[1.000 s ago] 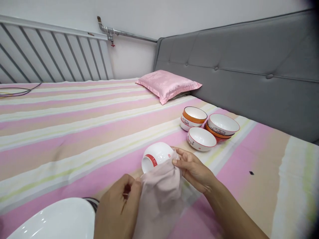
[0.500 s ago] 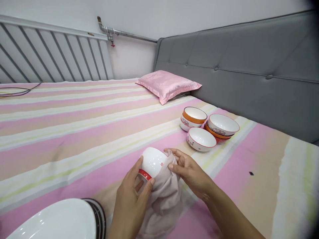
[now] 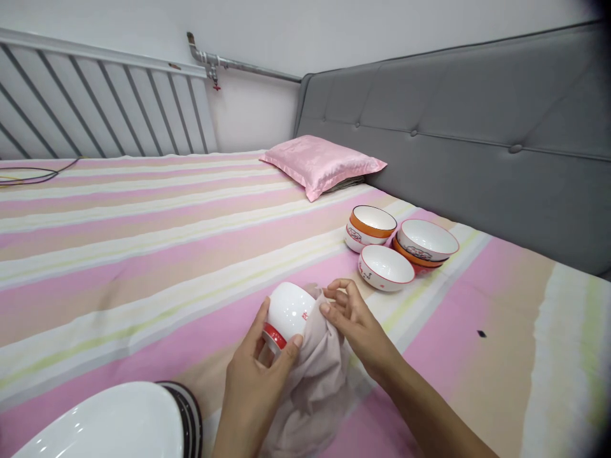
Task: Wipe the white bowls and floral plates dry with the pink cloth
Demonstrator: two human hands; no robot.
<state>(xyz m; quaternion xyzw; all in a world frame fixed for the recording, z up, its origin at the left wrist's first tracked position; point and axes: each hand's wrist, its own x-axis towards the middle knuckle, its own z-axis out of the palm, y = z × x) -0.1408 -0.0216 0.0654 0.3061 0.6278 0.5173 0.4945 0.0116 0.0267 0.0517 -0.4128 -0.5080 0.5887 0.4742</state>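
Observation:
A white bowl (image 3: 290, 310) with a red band is tilted on its side, and my left hand (image 3: 260, 369) grips it between thumb and fingers near the band. My right hand (image 3: 351, 315) pinches a pale pinkish-grey cloth (image 3: 312, 369) at the bowl's right side. The cloth covers part of that side and hangs in folds below. Just beyond my right hand sits a white bowl with a red rim (image 3: 386, 270). Behind it stand an orange-banded bowl (image 3: 375, 221) stacked on another, and a stack topped by a white bowl (image 3: 427, 240).
At the lower left lies a stack of white plates (image 3: 119, 423) with dark rims. A pink pillow (image 3: 322, 162) rests near the grey headboard (image 3: 429, 114). Everything lies on a striped bedsheet (image 3: 143, 267). A radiator (image 3: 105, 102) and a cable (image 3: 42, 175) are at the far left.
The bowl has shifted slightly left and turned a little in my left hand. My right hand has moved slightly up and left with the cloth's edge.

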